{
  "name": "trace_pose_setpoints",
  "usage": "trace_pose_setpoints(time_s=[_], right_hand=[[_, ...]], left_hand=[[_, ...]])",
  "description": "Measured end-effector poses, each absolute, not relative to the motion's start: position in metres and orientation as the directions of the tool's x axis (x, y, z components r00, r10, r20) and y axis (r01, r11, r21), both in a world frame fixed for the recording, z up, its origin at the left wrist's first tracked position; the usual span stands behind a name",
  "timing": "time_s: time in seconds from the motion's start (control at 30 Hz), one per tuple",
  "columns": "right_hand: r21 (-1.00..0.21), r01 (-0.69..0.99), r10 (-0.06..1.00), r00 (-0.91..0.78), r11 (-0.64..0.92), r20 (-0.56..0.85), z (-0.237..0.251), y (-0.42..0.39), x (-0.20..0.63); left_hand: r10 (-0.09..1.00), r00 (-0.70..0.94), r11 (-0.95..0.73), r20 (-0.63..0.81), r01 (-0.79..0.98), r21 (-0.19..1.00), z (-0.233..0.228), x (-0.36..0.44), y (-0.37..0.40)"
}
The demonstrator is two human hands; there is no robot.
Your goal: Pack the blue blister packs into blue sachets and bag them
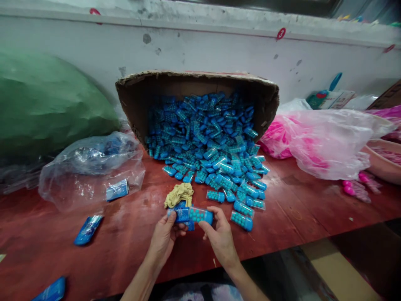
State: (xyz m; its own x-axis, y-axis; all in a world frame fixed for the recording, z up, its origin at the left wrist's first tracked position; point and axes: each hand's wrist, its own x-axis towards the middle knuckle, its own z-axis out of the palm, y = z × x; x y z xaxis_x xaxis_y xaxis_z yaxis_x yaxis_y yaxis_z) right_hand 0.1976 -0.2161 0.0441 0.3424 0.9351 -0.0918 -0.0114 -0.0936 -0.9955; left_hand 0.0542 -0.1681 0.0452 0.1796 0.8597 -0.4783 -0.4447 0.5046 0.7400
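Both hands working at the desk's [297, 217] near edge, about the middle. Left hand [164, 238] and right hand [219, 236] are sharing one clear tube [197, 215] of teal beads, holding it level just above the desk. Left grip is closing thumb and fingers on the tube's left end, where a blue wrapper [183, 216] is sitting around it; right grip is pinching the right end between thumb and fingertips. Both grips are closed on it, not wide.

A crumpled tan cloth [179, 194] is lying just behind the tube, touching the desk.

Containers:
- Cardboard box [197, 81] is lying tipped on its side against the back wall, mouth facing the near edge. It's packed with blue bead tubes [203, 133], and the pile is spilling out onto the desk toward the hands.
- Clear plastic bag [90, 171] is sitting toward the left edge, holding a few blue wrappers.
- Pink-filled plastic bag [322, 142] is sitting toward the right edge, just beside the box.
- Tan tub [380, 165] at the far right edge; contents partly cut off, looking pink.

Loose blue wrappers [88, 229] are lying near the left near corner. A green sack [46, 100] is sitting at the back left.
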Motion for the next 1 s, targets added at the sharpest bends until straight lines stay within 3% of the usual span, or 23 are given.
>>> trace_pose_setpoints(time_s=[0.27,0.37,0.6,0.77,0.9,1.0], right_hand=[[-0.959,0.243,0.921,0.320,0.145,0.221,0.049,-0.220,0.198],[-0.978,0.176,0.932,0.322,0.116,0.168,0.046,-0.220,0.198],[-0.990,-0.118,0.955,0.277,-0.075,-0.105,0.038,-0.216,0.198],[-0.978,-0.197,0.960,0.255,-0.068,-0.118,0.032,-0.212,0.192],[-1.000,-0.002,0.930,0.366,-0.004,-0.004,0.027,-0.214,0.184],[-0.985,0.148,0.943,0.307,0.088,0.130,0.032,-0.218,0.183]], left_hand=[[0.854,0.186,0.514,-0.486,-0.445,0.734,0.046,0.053,-0.166],[0.856,0.192,0.512,-0.480,-0.448,0.733,0.048,0.053,-0.166],[0.885,0.131,0.461,-0.447,-0.390,0.797,0.042,0.051,-0.163],[0.879,0.160,0.476,-0.450,-0.380,0.793,0.043,0.056,-0.166],[0.820,0.226,0.559,-0.526,-0.511,0.653,0.047,0.063,-0.168],[0.796,0.261,0.593,-0.546,-0.516,0.618,0.047,0.064,-0.168]])
